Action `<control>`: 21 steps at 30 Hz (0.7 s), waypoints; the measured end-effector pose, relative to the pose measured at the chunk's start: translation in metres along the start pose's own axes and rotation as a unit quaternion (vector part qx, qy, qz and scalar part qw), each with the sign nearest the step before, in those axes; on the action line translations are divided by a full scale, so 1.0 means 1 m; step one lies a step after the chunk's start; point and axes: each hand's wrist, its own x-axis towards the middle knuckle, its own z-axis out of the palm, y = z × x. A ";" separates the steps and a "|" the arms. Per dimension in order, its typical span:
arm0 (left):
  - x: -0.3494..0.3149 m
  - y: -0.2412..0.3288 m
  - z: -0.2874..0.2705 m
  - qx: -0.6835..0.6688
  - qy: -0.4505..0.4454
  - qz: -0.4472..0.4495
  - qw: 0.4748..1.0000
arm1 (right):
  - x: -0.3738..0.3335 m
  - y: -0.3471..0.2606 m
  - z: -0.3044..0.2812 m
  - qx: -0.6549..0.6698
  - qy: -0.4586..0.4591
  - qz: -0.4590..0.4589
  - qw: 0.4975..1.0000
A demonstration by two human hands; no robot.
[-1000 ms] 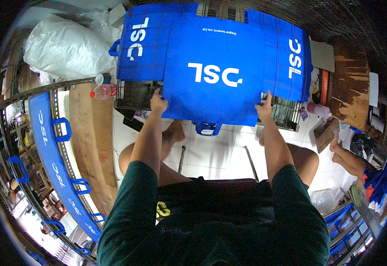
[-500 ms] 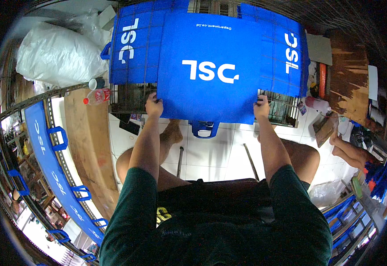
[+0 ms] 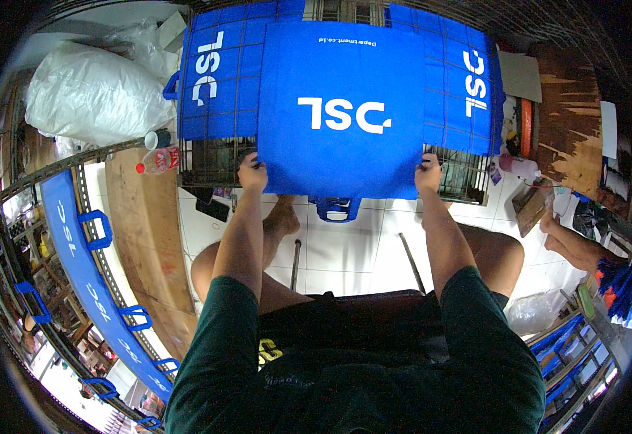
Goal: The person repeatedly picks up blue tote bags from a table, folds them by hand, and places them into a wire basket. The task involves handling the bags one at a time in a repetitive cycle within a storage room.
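A flat blue cloth bag [image 3: 341, 72] with white printing lies in front of me on a wire rack [image 3: 218, 163]. My left hand [image 3: 253, 173] is closed on its left edge by the near corner. At the opposite edge, my right hand [image 3: 427, 174] pinches the bag near the other near corner. A blue handle [image 3: 338, 210] hangs below the near edge; I cannot tell whether it belongs to this bag or one beneath. Under the wire grid lie another blue bag [image 3: 247, 87] on the left and one [image 3: 453, 79] on the right.
A clear plastic sack [image 3: 92, 94] and a red-capped bottle [image 3: 160, 160] are at the left, above a wooden board [image 3: 146, 239]. More blue bags [image 3: 99, 289] line the far left. At right are a pinkish bottle [image 3: 520, 168] and another person's foot [image 3: 558, 231].
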 end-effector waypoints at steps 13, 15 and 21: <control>-0.009 0.025 -0.004 0.042 0.000 -0.015 0.999 | 0.002 0.006 -0.002 -0.012 0.008 -0.031 0.999; -0.009 0.024 -0.003 0.027 0.003 -0.026 0.999 | 0.002 0.004 -0.003 -0.009 0.004 -0.027 1.000; -0.012 0.035 -0.008 0.053 -0.007 -0.019 0.998 | 0.002 0.006 -0.004 -0.002 0.009 -0.020 1.000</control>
